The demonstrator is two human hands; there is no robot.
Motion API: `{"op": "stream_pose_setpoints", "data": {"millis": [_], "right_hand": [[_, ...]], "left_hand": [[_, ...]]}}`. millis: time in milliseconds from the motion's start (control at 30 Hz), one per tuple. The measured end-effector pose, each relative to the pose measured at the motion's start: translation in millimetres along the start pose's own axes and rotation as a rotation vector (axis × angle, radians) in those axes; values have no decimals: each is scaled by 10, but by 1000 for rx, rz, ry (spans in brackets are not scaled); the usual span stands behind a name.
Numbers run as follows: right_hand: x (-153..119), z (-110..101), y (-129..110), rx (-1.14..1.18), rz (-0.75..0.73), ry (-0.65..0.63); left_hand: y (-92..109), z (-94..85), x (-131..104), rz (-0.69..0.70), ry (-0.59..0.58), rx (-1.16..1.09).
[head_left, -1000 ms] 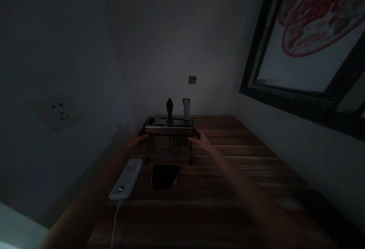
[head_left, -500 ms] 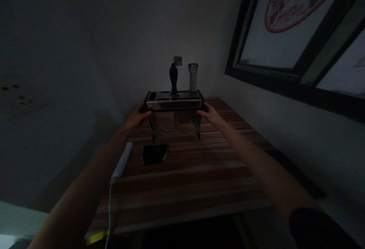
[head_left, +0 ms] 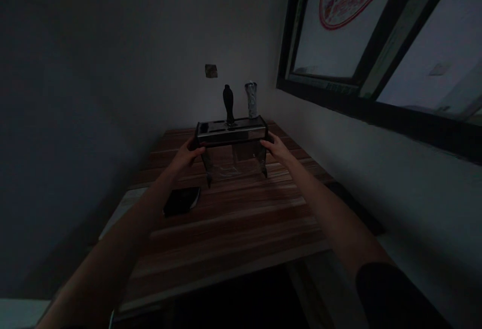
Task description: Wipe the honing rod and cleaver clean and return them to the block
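Both my hands hold a slotted-top rack that looks like a knife rack (head_left: 237,137), one hand at each end. It has a metal top with dark edges, a see-through body and short dark feet. My left hand (head_left: 187,153) is closed round its left end, thumb in front. At the right end, my right hand (head_left: 276,147) grips in the same way. A black handle (head_left: 228,103) stands up from the top, and a shiny, plastic-wrapped handle (head_left: 252,100) rises near the right end. Whether the feet touch the table cannot be made out in the dim light.
Below is a wood-striped table (head_left: 233,228). A flat black object (head_left: 182,201) lies near my left forearm, beside a pale strip (head_left: 122,209) partly behind that arm. Walls rise at the back and left. On the right wall is a dark window frame (head_left: 320,83).
My view has turned to the right, so the wall patch and flat black object appear further left. Both hands keep their hold on the rack, which is tilted slightly differently in view.
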State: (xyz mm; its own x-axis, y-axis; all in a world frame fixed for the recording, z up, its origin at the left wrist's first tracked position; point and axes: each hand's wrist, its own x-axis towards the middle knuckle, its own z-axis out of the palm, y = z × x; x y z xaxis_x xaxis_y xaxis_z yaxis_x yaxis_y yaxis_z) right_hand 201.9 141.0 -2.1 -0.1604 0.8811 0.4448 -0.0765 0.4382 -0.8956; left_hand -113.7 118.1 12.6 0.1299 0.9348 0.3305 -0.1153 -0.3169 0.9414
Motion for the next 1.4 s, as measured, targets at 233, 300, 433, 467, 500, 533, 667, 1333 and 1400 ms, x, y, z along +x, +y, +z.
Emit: {"op": "stream_pose_setpoints", "data": {"millis": [233,300,433,467,500,533,667,1333,1400], "right_hand": [[-26,13,120,19,12,-1],[-36,29,117,22,14,0],[-52,28,117,19,20,7],[-53,24,124,18,22,10],[-51,20,135,18,24,13],[-48,17,148,18,26,16],[-30,16,203,27,31,21],[71,-14,373,60,68,-30],[72,-27,381,47,79,-25]], "left_hand": [[-99,-18,11,-26,-7,24],[-113,-36,14,-33,-6,31],[-123,-47,21,-39,-5,45],[-121,-45,24,-39,-7,46],[-118,-42,28,-38,-9,47],[-115,-38,32,-38,-10,47],[-114,-35,56,-30,-2,50],[-188,-149,81,20,-50,198],[-193,-147,81,30,-62,211]]}}
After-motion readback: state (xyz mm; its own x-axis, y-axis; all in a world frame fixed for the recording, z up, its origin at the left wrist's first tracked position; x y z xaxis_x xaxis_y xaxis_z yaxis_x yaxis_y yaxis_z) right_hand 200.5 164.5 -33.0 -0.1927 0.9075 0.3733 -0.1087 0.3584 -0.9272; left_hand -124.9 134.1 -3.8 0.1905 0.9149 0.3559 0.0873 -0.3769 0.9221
